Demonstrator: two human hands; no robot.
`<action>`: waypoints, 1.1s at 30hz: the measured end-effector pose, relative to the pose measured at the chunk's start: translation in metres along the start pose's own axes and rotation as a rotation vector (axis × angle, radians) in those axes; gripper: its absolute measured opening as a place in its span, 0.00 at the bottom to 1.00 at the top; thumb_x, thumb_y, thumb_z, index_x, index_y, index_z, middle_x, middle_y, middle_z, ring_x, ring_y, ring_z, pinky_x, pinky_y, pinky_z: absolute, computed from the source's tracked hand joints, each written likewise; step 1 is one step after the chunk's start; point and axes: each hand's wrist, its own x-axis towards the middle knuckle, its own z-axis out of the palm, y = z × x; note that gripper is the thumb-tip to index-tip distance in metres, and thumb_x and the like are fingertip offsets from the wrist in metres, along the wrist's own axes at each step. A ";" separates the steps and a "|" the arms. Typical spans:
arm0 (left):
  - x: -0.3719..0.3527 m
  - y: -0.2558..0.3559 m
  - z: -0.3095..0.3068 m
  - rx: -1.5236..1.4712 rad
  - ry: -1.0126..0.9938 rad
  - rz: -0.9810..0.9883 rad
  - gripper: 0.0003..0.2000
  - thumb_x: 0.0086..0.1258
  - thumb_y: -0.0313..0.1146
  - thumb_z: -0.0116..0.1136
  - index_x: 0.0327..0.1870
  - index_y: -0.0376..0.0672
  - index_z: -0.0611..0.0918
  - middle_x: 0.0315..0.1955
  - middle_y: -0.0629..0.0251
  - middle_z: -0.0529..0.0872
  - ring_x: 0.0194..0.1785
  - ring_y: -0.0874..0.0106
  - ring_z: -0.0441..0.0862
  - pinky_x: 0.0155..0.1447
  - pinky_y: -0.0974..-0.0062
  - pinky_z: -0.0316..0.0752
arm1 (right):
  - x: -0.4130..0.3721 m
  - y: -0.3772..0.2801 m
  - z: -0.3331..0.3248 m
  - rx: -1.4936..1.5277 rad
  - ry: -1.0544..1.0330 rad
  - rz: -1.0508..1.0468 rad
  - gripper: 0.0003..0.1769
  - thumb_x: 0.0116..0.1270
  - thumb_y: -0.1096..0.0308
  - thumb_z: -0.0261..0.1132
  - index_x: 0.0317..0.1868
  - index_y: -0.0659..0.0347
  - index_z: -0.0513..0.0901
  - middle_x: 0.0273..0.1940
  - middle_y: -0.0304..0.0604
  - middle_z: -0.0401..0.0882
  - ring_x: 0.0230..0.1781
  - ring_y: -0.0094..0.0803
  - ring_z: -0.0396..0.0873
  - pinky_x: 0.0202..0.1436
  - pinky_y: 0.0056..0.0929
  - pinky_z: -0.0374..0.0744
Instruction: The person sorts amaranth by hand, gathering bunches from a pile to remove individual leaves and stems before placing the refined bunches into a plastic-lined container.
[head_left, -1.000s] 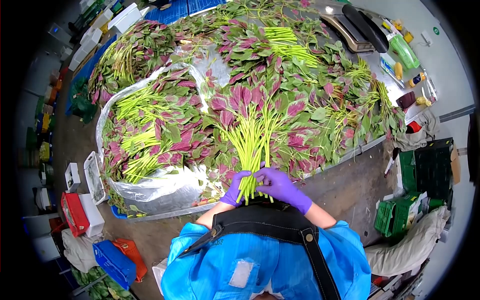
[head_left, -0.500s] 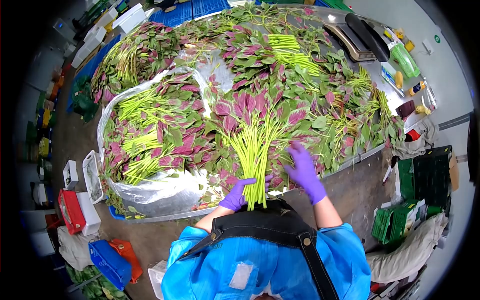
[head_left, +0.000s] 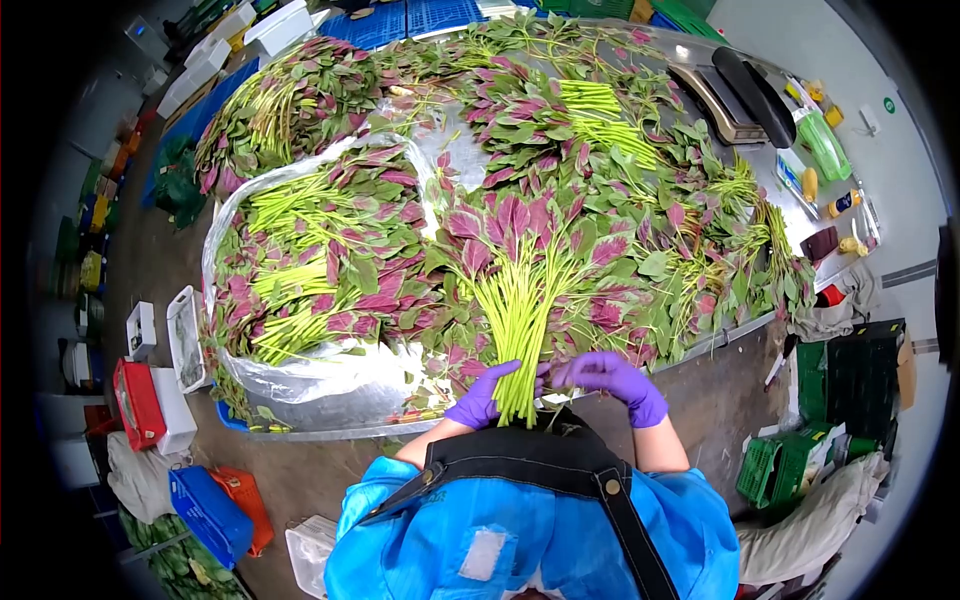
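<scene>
Left hand (head_left: 477,398) clamped round bunch (head_left: 517,318) low on the stems at the table's (head_left: 330,412) near edge, leaves pointing away, probably to keep ends aligned. Right hand (head_left: 622,382) beside it, fingers bent; can't tell if pinching.

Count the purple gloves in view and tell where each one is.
2: one on the left hand, gripping the bunch near its stem ends; one on the right hand, beside the same bunch.

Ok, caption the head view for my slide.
Purple-gloved left hand holding a bunch of red amaranth, right hand beside its stems.
</scene>
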 end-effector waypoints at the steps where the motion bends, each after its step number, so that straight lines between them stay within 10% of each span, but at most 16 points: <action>1: 0.002 0.000 -0.002 0.056 0.031 -0.018 0.23 0.63 0.33 0.52 0.58 0.35 0.67 0.50 0.61 0.77 0.44 0.69 0.78 0.53 0.70 0.73 | 0.002 0.004 -0.008 -0.007 -0.005 0.005 0.10 0.54 0.71 0.64 0.38 0.63 0.78 0.41 0.44 0.79 0.43 0.31 0.77 0.46 0.28 0.74; 3: 0.003 -0.003 -0.001 0.117 -0.022 0.036 0.21 0.61 0.31 0.53 0.55 0.36 0.69 0.46 0.62 0.78 0.42 0.70 0.77 0.50 0.72 0.73 | 0.008 0.009 -0.016 -1.305 0.724 -0.078 0.15 0.54 0.73 0.64 0.45 0.62 0.77 0.43 0.42 0.78 0.43 0.27 0.77 0.47 0.25 0.75; 6: -0.002 -0.001 0.017 0.183 -0.023 0.112 0.17 0.55 0.26 0.56 0.48 0.39 0.74 0.35 0.66 0.77 0.37 0.73 0.76 0.42 0.76 0.72 | 0.032 0.000 -0.005 -0.616 0.677 -0.302 0.19 0.52 0.74 0.65 0.47 0.61 0.75 0.43 0.44 0.77 0.40 0.30 0.78 0.45 0.26 0.76; 14: -0.019 0.009 0.019 0.599 0.097 0.254 0.20 0.47 0.23 0.61 0.45 0.38 0.75 0.32 0.66 0.78 0.34 0.73 0.77 0.39 0.77 0.72 | 0.097 -0.026 0.011 -1.227 0.916 -0.334 0.20 0.54 0.64 0.63 0.48 0.58 0.75 0.37 0.49 0.72 0.31 0.44 0.75 0.34 0.36 0.75; 20: -0.029 0.011 0.019 0.764 0.092 0.313 0.21 0.44 0.24 0.63 0.44 0.39 0.75 0.32 0.66 0.79 0.36 0.73 0.77 0.40 0.77 0.73 | 0.095 -0.033 0.014 -1.370 0.811 -0.253 0.08 0.53 0.63 0.63 0.29 0.58 0.82 0.26 0.45 0.75 0.26 0.44 0.76 0.31 0.39 0.74; 25: -0.033 0.010 0.022 0.669 0.113 0.306 0.20 0.45 0.23 0.63 0.44 0.38 0.77 0.33 0.65 0.81 0.38 0.73 0.78 0.43 0.77 0.73 | 0.033 -0.053 0.030 -0.476 -0.176 0.119 0.06 0.51 0.65 0.65 0.28 0.57 0.80 0.28 0.45 0.77 0.26 0.43 0.76 0.31 0.39 0.74; 26: -0.033 0.009 0.021 0.648 0.105 0.280 0.18 0.47 0.23 0.62 0.43 0.38 0.78 0.33 0.65 0.81 0.38 0.74 0.79 0.45 0.78 0.72 | 0.027 -0.048 0.026 -0.476 -0.175 0.120 0.06 0.51 0.65 0.65 0.28 0.57 0.80 0.28 0.45 0.77 0.26 0.43 0.76 0.31 0.39 0.74; 28: -0.034 0.007 0.020 0.662 0.118 0.272 0.18 0.47 0.23 0.62 0.43 0.37 0.78 0.34 0.65 0.82 0.38 0.73 0.79 0.46 0.78 0.72 | 0.026 -0.032 0.014 -1.638 0.350 0.041 0.11 0.49 0.65 0.67 0.34 0.58 0.80 0.32 0.45 0.77 0.28 0.40 0.76 0.31 0.38 0.73; 33: -0.032 0.001 0.017 0.746 0.132 0.280 0.19 0.47 0.23 0.61 0.44 0.37 0.78 0.36 0.63 0.83 0.40 0.73 0.79 0.48 0.77 0.72 | 0.059 -0.034 0.028 -1.331 0.696 -0.626 0.15 0.50 0.60 0.66 0.38 0.55 0.77 0.40 0.41 0.77 0.45 0.40 0.72 0.56 0.43 0.67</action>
